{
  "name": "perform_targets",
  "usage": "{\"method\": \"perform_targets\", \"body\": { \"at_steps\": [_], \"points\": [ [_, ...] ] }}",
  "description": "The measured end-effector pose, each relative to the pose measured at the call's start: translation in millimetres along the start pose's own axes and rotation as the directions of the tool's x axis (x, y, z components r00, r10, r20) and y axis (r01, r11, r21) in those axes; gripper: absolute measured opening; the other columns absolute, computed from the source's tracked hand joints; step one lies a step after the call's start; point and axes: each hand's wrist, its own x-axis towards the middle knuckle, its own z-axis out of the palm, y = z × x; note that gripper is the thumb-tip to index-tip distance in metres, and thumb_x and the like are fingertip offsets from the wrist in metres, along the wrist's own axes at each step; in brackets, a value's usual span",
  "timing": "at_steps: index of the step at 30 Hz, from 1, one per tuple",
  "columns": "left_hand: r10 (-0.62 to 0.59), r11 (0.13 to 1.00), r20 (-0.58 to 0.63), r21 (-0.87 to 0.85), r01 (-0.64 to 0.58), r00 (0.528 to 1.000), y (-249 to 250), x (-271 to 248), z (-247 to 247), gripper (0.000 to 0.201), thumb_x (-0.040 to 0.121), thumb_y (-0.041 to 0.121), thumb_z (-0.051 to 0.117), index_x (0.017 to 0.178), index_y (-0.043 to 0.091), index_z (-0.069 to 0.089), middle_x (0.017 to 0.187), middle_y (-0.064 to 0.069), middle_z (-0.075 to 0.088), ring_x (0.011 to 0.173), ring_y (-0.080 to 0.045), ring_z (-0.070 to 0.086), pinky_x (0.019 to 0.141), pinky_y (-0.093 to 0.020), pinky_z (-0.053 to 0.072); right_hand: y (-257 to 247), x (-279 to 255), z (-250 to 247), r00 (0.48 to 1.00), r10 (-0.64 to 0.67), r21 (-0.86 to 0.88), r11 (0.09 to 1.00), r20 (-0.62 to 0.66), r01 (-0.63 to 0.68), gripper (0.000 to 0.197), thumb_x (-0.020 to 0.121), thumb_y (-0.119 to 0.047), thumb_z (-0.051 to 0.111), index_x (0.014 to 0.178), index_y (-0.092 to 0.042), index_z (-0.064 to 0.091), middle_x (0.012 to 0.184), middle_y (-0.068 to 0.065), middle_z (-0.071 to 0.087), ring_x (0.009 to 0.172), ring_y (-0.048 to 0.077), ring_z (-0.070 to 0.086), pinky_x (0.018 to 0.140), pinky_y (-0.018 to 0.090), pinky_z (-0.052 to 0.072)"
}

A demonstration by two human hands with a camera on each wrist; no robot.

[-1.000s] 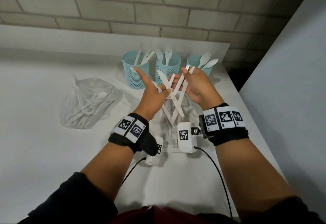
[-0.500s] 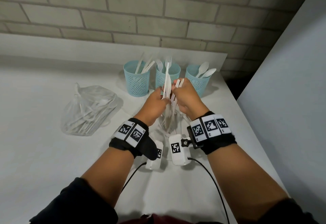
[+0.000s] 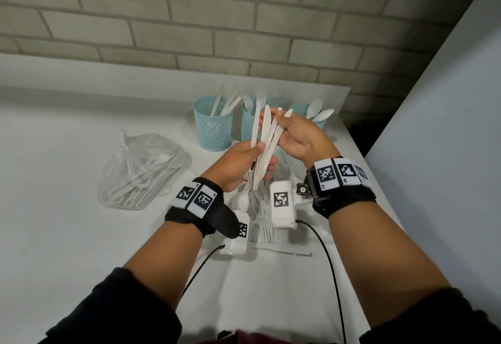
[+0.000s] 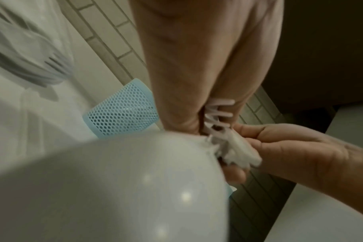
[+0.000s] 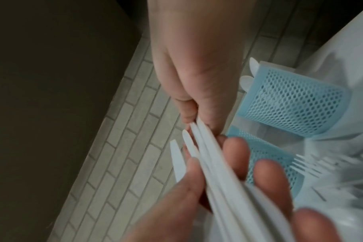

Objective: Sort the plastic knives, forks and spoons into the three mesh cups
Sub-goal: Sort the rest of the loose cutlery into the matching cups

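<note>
Both hands hold one bundle of white plastic knives [image 3: 267, 137] upright in front of the cups. My left hand [image 3: 260, 151] grips the bundle's lower part, and my right hand [image 3: 279, 116] pinches its upper ends. In the right wrist view the right fingertips [image 5: 186, 114] close on the knife tips [image 5: 197, 131]. Three blue mesh cups stand at the back: the left cup [image 3: 214, 124] holds knives, the middle cup [image 3: 248, 127] forks, the right cup [image 3: 298, 108] spoons. Loose forks and spoons [image 3: 257, 202] lie on the table under my hands.
A clear plastic bag [image 3: 141, 170] with more cutlery lies to the left of my hands. The white table [image 3: 67, 235] ends at a brick wall behind the cups and a white panel on the right. Cables run from both wrist cameras.
The knives were fanned and crossed between my hands, with the left hand spread open. They are now gathered into one tight bundle, and the left hand has closed round it.
</note>
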Motion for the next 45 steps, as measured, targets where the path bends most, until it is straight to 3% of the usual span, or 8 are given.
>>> {"method": "perform_targets", "body": {
  "at_steps": [8,14,21,26,30,37,40,45],
  "points": [
    [0.12,0.993,-0.114,0.019,-0.118,0.986,-8,-2,3,0.022,0.1,0.016,0.041,0.097,0.012,0.062,0.074,-0.003,0.069,0.064,-0.013,0.066,0.062,-0.028,0.058,4,-4,-22,0.993,0.121,-0.417,0.902,-0.003,-0.111,0.014,0.095,-0.014,0.05,0.089,-0.007,0.06,0.086,0.008,0.067,0.08,0.019,0.065,0.07,0.029,0.057],
    [0.119,0.993,-0.156,0.033,-0.115,0.981,-10,-3,0,0.018,0.099,0.016,0.045,0.105,0.011,0.062,0.088,0.004,0.066,0.078,-0.005,0.063,0.071,-0.016,0.052,5,-2,-35,0.992,0.02,-0.51,0.856,-0.127,-0.082,0.022,0.093,-0.03,0.055,0.082,-0.011,0.06,0.065,0.0,0.072,0.076,0.017,0.067,0.081,0.035,0.053],
    [0.07,0.997,-0.163,-0.017,-0.074,0.984,-10,-4,2,0.01,0.096,0.017,0.051,0.095,0.016,0.061,0.087,-0.004,0.066,0.08,-0.016,0.062,0.083,-0.033,0.052,12,-5,-22,0.969,-0.207,-0.474,0.873,-0.138,0.119,0.025,0.099,-0.028,0.043,0.085,-0.008,0.05,0.07,0.011,0.067,0.059,0.019,0.067,0.057,0.029,0.058],
    [0.043,0.998,-0.151,-0.035,-0.049,0.988,-11,-8,-1,0.008,0.095,0.014,0.053,0.09,0.015,0.058,0.079,-0.008,0.063,0.066,-0.014,0.058,0.059,-0.022,0.051,14,0,-27,0.892,-0.351,-0.383,0.895,-0.286,0.229,0.032,0.102,-0.03,0.035,0.077,-0.012,0.044,0.054,0.006,0.046,0.041,0.014,0.05,0.043,0.025,0.05],
    [0.032,0.999,-0.164,-0.03,-0.038,0.986,-13,-9,-1,0.005,0.094,0.016,0.056,0.09,0.017,0.059,0.076,-0.006,0.063,0.059,-0.008,0.059,0.053,-0.018,0.049,11,5,-27,0.91,-0.248,-0.301,0.942,-0.332,0.146,0.029,0.1,-0.034,0.037,0.079,-0.015,0.043,0.058,-0.001,0.028,0.041,0.006,0.026,0.034,0.014,0.023],
    [0.118,0.992,-0.236,-0.025,-0.127,0.965,-17,-5,-2,0.009,0.087,0.005,0.062,0.085,0.014,0.063,0.075,-0.004,0.064,0.056,0.0,0.063,0.057,-0.014,0.05,23,6,-31,0.984,-0.006,-0.348,0.936,-0.177,-0.057,0.023,0.081,-0.02,0.071,0.079,-0.007,0.052,0.057,-0.001,0.04,0.043,0.007,0.031,0.038,0.016,0.03],
    [0.129,0.989,-0.257,-0.04,-0.144,0.958,-18,-4,-2,0.009,0.085,0.004,0.065,0.086,0.013,0.065,0.075,-0.003,0.066,0.06,-0.002,0.066,0.061,-0.015,0.052,29,3,-28,0.992,0.053,-0.323,0.942,-0.119,-0.089,0.018,0.083,-0.013,0.068,0.072,-0.006,0.055,0.047,-0.005,0.044,0.036,0.003,0.03,0.035,0.013,0.029],
    [0.133,0.988,-0.28,-0.044,-0.151,0.951,-21,-1,-3,0.014,0.086,0.005,0.065,0.099,0.007,0.067,0.086,-0.002,0.068,0.072,-0.005,0.065,0.07,-0.013,0.052,31,5,-20,0.99,0.015,-0.275,0.96,-0.141,-0.054,0.017,0.091,-0.005,0.056,0.075,-0.002,0.056,0.061,0.004,0.04,0.046,0.007,0.031,0.035,0.012,0.027]
  ]
}}
